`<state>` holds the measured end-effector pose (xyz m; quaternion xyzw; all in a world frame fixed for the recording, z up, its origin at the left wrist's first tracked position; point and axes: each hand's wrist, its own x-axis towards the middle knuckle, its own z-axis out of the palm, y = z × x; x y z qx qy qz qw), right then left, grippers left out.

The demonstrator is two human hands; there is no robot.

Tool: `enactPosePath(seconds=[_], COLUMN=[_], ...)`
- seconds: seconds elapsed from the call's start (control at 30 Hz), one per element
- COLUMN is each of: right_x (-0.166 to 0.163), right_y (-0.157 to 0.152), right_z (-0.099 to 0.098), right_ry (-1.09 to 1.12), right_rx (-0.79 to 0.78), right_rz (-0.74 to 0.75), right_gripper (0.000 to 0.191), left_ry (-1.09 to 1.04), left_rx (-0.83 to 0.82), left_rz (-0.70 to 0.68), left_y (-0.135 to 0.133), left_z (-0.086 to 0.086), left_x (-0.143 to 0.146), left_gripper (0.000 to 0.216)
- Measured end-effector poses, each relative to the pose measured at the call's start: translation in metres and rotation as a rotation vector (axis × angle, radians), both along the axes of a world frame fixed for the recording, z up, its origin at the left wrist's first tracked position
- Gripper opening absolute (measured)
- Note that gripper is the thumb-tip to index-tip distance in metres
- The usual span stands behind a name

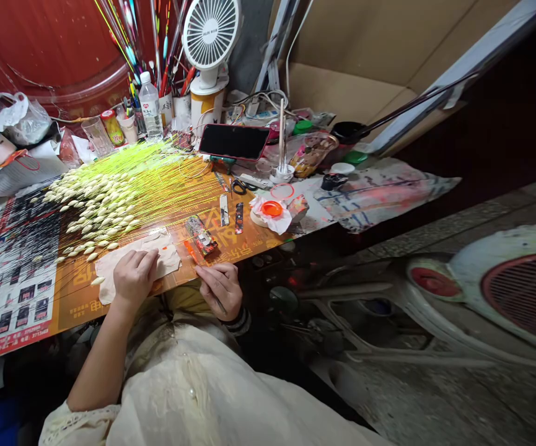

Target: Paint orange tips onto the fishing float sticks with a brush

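My left hand (pixel 134 274) is closed over a beige cloth (pixel 171 262) at the table's front edge. It pinches the stem of a fishing float; the pale float body (pixel 97 281) shows left of the hand, and a small orange spot lies just past the fingertips. My right hand (pixel 221 290), beside it at the edge, has its fingers pinched together on what looks like a thin paintbrush, mostly hidden by the fingers. Just beyond those fingertips is a streak of orange. A paint-smeared block (pixel 201 235) lies in front of the right hand.
Many pale floats (pixel 105 204) with yellow-green stems cover the table's left. An orange paint lid (pixel 272 209) sits on tissue to the right, near scissors (pixel 238 186). A phone (pixel 234 142), white fan (pixel 210 34) and water bottle (pixel 150 106) stand behind. A scooter (pixel 435 279) is at right.
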<state>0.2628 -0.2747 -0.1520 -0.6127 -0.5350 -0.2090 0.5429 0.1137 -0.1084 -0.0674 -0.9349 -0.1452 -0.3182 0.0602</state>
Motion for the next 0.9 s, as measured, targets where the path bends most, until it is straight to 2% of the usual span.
enactPosePath(seconds=[0.2, 0.43, 0.67, 0.9], right_x=[0.0, 0.0008, 0.0008, -0.0005], right_y=[-0.0003, -0.0017, -0.0018, -0.0007], right_z=[0.0003, -0.0032, -0.0079, -0.0038], right_ry=[0.006, 0.029, 0.009, 0.007], right_rx=[0.013, 0.038, -0.011, -0.011], right_rz=[-0.012, 0.034, 0.009, 0.007], right_gripper=[0.061, 0.06, 0.057, 0.056], left_ry=[0.003, 0.004, 0.001, 0.001], left_rx=[0.046, -0.009, -0.013, 0.033], left_rz=[0.0, 0.007, -0.002, -0.005], left_y=[0.0009, 0.0013, 0.001, 0.0013], left_z=[-0.0012, -0.002, -0.0014, -0.0016], left_x=[0.0005, -0.0002, 0.0002, 0.0005], left_gripper=[0.015, 0.018, 0.017, 0.016])
